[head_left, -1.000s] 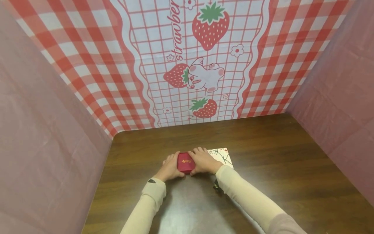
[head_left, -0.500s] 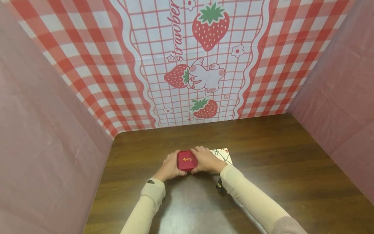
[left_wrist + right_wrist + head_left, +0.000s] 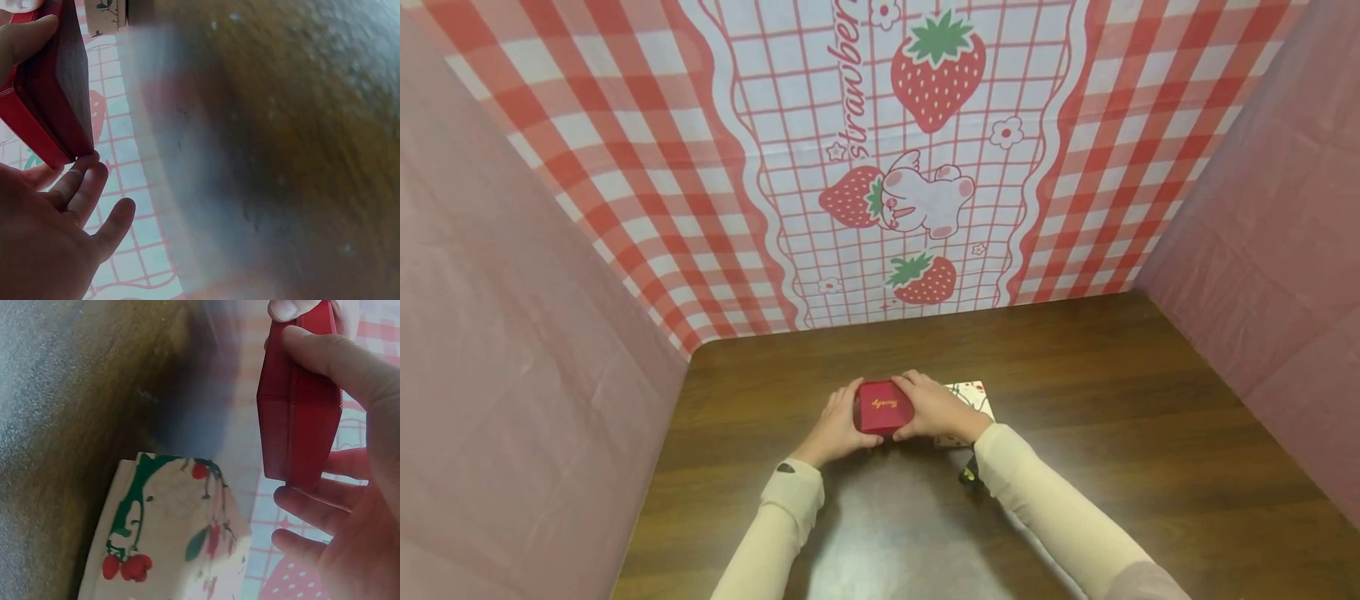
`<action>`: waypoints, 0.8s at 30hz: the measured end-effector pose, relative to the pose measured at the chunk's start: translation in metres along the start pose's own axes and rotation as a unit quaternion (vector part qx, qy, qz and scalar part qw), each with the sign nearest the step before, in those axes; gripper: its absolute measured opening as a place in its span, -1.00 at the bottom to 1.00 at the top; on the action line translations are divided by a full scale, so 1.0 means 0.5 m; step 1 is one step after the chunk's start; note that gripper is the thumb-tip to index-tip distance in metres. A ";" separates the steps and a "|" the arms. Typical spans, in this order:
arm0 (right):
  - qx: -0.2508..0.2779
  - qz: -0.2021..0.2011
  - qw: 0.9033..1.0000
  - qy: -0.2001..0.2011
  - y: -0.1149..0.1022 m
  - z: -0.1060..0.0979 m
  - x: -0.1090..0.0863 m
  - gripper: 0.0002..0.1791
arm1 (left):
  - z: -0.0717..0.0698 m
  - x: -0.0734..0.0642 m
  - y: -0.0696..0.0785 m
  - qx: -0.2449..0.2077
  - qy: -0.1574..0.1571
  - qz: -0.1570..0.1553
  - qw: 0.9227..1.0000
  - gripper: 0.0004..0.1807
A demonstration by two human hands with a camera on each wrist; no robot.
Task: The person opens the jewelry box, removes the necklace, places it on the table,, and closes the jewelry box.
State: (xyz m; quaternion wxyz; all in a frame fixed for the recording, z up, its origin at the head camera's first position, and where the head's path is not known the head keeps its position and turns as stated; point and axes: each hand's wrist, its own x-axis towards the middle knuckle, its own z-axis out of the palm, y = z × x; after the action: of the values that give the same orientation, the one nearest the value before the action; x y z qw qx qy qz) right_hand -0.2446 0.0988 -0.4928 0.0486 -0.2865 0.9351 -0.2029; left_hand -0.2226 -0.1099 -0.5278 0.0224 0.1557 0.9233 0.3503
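A small red box (image 3: 878, 410) with gold lettering on its top is held between my two hands, near the middle of the table. My left hand (image 3: 837, 427) grips its left side, thumb along the near edge. On the opposite side, my right hand (image 3: 938, 408) grips it the same way. In the left wrist view the red box (image 3: 47, 94) is raised off the table, and a thin seam runs along its side. The right wrist view shows a seam on the red box (image 3: 294, 419) too; its lid looks closed.
A cream box (image 3: 973, 395) printed with red berries and green branches lies on the brown wooden table (image 3: 1075, 367), partly behind my right hand. A strawberry-print cloth (image 3: 887, 275) stands at the back; pink cloth (image 3: 535, 333) walls the sides.
My right hand has shifted slightly right, and the red box has moved a little up and to the right in the head view. More of the cream box's near edge shows now.
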 end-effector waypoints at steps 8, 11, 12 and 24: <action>0.014 -0.016 1.000 0.003 0.000 -0.018 -0.004 0.10 | -0.007 -0.003 0.015 -0.027 0.000 -0.007 1.000 0.15; 0.018 -0.015 1.000 -0.004 -0.002 -0.025 -0.004 0.10 | -0.009 -0.003 0.018 -0.032 0.005 -0.004 0.999 0.14; 0.021 -0.014 1.000 -0.005 -0.003 -0.027 -0.004 0.10 | -0.010 -0.003 0.019 -0.032 0.007 -0.003 0.999 0.14; 0.023 -0.009 1.000 0.001 -0.007 -0.039 -0.008 0.12 | -0.015 -0.004 0.025 -0.040 0.017 0.010 0.999 0.12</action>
State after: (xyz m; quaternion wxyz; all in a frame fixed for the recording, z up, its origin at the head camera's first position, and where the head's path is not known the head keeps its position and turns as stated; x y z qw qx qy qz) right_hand -0.2434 0.1054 -0.4737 0.0523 -0.2936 0.9276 -0.2250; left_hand -0.2184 -0.1064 -0.5144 0.0093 0.1579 0.9070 0.3902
